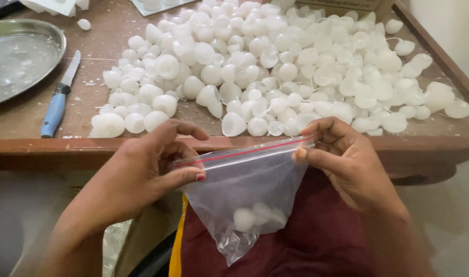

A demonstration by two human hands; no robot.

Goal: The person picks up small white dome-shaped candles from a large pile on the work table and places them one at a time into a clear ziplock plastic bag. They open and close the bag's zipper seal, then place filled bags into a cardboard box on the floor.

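Note:
A clear plastic zip bag (250, 187) with a red seal strip hangs over my lap, just below the table's front edge. My left hand (142, 172) pinches the left end of its top strip. At the right end, my right hand (342, 159) pinches the strip. A few white wax pieces (255, 215) lie in the bag's bottom. A big heap of white dome-shaped wax pieces (275, 66) with thin wicks covers the wooden table (50, 120) just beyond my hands.
A round steel plate (16, 56) sits at the far left of the table. A knife with a blue handle (57, 102) lies beside it. The table has a raised wooden rim (439, 56) on the right. Dark red cloth (321, 241) covers my lap.

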